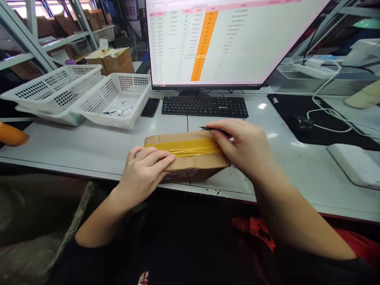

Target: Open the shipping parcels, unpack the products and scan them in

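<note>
A brown cardboard box (204, 161) sits at the desk's front edge, with yellow tape (192, 147) running along its top. My left hand (145, 166) rests on the box's left end, its fingers stretched over the cardboard and tape; the thumb is hidden. Between the thumb and fingers of my right hand (237, 144) is a slim black pointed tool (221, 130), perhaps a pen or a knife. Its thin tip points left above the box's far edge. The right hand is closed at the right end of the box.
Behind the box lie a black keyboard (204, 106) and a monitor (178, 47) showing a spreadsheet. A phone (151, 107) and white plastic baskets (126, 118) are on the left. To the right are a mouse (301, 123), a black mat (285, 107), cables and a white device (356, 164).
</note>
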`<control>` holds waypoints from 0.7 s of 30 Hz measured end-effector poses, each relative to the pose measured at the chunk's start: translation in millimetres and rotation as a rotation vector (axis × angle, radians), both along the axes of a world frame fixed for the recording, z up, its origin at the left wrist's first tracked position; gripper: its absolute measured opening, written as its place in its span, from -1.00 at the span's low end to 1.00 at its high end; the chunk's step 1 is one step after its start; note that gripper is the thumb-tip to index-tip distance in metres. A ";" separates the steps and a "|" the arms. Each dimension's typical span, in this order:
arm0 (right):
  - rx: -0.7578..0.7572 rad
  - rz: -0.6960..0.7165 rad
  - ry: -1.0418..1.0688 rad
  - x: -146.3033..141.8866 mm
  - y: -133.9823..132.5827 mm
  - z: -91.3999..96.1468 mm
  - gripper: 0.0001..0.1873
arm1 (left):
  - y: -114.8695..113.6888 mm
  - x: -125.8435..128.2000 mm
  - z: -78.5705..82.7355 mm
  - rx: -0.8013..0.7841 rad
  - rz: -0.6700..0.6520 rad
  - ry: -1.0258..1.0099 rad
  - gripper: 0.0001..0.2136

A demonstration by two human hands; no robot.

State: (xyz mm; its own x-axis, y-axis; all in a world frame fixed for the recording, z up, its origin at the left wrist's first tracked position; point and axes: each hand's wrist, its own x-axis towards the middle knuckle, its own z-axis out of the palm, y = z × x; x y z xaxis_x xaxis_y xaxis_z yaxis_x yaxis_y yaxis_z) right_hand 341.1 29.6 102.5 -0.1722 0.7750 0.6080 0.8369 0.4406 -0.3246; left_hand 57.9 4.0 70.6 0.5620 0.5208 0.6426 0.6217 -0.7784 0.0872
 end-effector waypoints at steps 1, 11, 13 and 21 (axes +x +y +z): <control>0.086 -0.015 -0.057 -8.1 -13.1 3.2 -0.76 | -4.2 4.2 -4.4 0.021 0.018 -0.039 -0.74; 0.244 0.090 -0.535 -72.9 -50.7 2.2 -0.75 | -7.7 17.1 -25.1 0.088 -0.002 -0.269 -0.79; 0.207 0.093 -0.560 -78.1 -49.3 4.2 -0.72 | -7.7 16.8 -24.9 0.074 -0.003 -0.264 -0.81; 0.162 0.094 -0.687 -89.4 -50.7 18.7 -0.72 | -6.4 16.1 -26.2 0.078 -0.001 -0.284 -0.84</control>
State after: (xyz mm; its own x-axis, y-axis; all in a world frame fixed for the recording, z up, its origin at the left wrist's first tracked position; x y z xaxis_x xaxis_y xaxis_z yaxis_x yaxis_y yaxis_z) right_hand 251.7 -21.1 121.2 -0.6194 0.6469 0.4447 0.7850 0.5190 0.3383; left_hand 74.0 -2.4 44.4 0.3538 0.4630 0.8127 0.5804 -0.7901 0.1974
